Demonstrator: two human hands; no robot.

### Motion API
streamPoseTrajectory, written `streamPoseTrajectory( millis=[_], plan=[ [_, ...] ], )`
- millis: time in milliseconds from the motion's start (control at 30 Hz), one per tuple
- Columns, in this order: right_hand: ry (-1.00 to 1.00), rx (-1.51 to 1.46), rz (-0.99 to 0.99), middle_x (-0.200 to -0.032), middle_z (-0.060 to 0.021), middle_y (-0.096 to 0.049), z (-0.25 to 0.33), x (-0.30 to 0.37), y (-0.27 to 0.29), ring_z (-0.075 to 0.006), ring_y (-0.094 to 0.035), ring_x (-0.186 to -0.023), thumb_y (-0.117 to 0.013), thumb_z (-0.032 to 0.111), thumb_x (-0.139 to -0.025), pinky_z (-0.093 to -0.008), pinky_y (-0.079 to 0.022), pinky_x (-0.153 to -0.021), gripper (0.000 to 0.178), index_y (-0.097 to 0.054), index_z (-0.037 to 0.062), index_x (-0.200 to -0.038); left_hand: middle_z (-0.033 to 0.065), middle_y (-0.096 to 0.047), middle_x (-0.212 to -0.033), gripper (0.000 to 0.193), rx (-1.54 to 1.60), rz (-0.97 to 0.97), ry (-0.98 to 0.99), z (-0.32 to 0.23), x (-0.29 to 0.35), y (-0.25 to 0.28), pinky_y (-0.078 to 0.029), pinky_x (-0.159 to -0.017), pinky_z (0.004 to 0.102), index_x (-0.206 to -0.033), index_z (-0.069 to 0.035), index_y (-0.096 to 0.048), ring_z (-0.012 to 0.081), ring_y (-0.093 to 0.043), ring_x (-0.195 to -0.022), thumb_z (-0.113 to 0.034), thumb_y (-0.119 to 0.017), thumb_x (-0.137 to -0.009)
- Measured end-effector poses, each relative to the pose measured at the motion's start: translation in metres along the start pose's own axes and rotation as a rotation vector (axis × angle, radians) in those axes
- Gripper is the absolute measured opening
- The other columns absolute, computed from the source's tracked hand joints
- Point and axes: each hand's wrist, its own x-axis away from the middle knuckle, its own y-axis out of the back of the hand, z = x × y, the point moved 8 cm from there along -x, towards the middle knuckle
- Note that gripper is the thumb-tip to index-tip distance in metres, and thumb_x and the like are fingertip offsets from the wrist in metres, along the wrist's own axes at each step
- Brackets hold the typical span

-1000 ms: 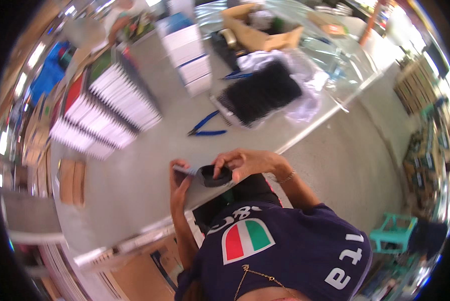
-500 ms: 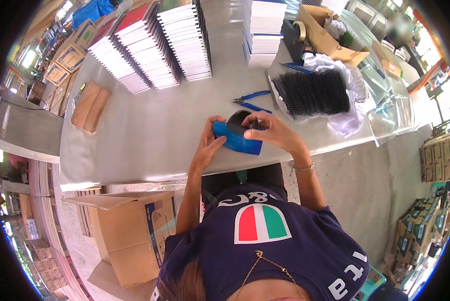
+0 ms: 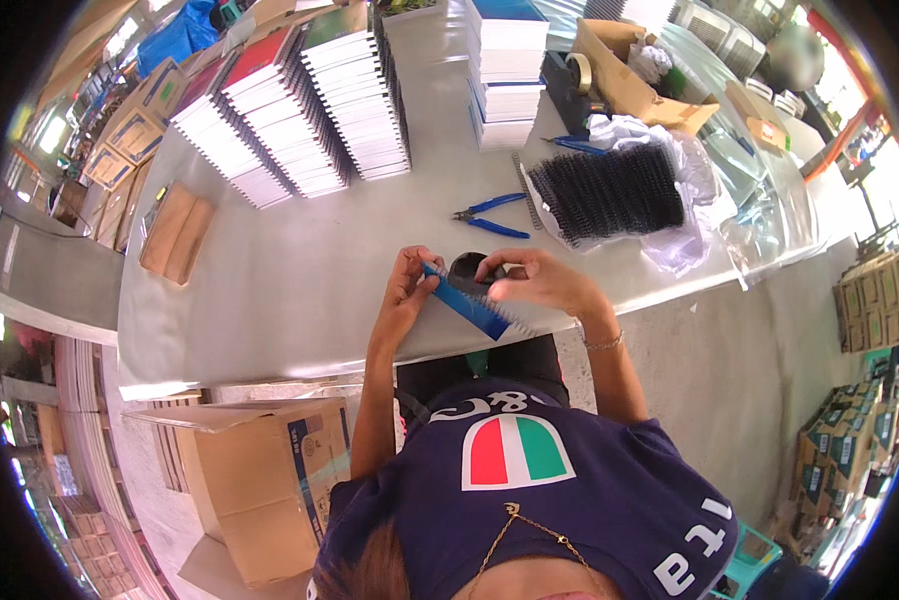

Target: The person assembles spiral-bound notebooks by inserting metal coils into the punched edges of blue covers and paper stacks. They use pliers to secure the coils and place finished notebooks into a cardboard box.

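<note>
Blue booklet [image 3: 471,311]: long axis slants down rightward.

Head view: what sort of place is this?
Probably a bookbinding workshop: stacks of wire-bound books stand on the worktable, beside a pile of black binding coils and blue-handled pliers.

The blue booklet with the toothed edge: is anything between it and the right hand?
Partly: a black ring-shaped object sits beside the upper side of the blue booklet, at the fingertips of the right hand. Nothing else visible stands between them.
</note>
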Motion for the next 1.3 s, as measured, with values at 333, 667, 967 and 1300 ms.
streamPoseTrajectory(
  millis=[333,667,967,1300],
  plan=[
    [0.005,0.065,-0.055,-0.086,0.0017,-0.059,0.019,-0.017,-0.015,-0.0054,-0.05,-0.072,-0.08,0.039,-0.084,-0.0206,-0.042,-0.064,0.044,-0.067,-0.0004,-0.1,0.0015,-0.056,-0.114,0.043,0.11,-0.061,0.032,-0.007,-0.001,0.009,-0.038,-0.098,0.0258,-0.134,-0.012,-0.04,0.0113,-0.051,-0.108,0.0,-0.056,-0.096],
    [0.244,0.754,-0.523,-0.138,-0.0252,-0.051,-0.016,-0.097,0.031,-0.0401,-0.043,-0.133,-0.076,0.046,-0.082,-0.0432,-0.037,-0.109,0.073,-0.051,0.0051,-0.136,0.0033,-0.054,-0.118,0.043,-0.001,-0.374,-0.104,0.014,0.01,0.012,-0.039,-0.096,0.0261,-0.132,-0.009,-0.043,0.0115,-0.051,-0.108,-0.002,-0.061,-0.093],
    [0.318,0.975,-0.468,-0.119,-0.0179,-0.052,-0.039,-0.058,0.042,-0.0366,-0.05,-0.117,-0.072,0.039,-0.084,-0.0455,-0.04,-0.102,0.055,-0.057,0.0107,-0.128,0.008,-0.052,-0.126,0.034,-0.284,-0.322,-0.03,0.003,0.021,0.014,-0.036,-0.103,0.0306,-0.133,-0.003,-0.049,0.0166,-0.048,-0.117,-0.012,-0.055,-0.101],
    [0.314,-0.076,-0.678,-0.114,-0.0126,-0.05,0.049,0.021,0.069,-0.0243,-0.052,-0.108,-0.063,0.037,-0.097,-0.036,-0.041,-0.097,0.052,-0.052,0.0021,-0.134,0.0038,-0.06,-0.099,0.022,-0.436,-0.185,0.05,-0.019,0.005,0.006,-0.045,-0.077,0.0261,-0.117,-0.003,-0.058,0.013,-0.055,-0.086,-0.016,-0.059,-0.099]
  ],
)
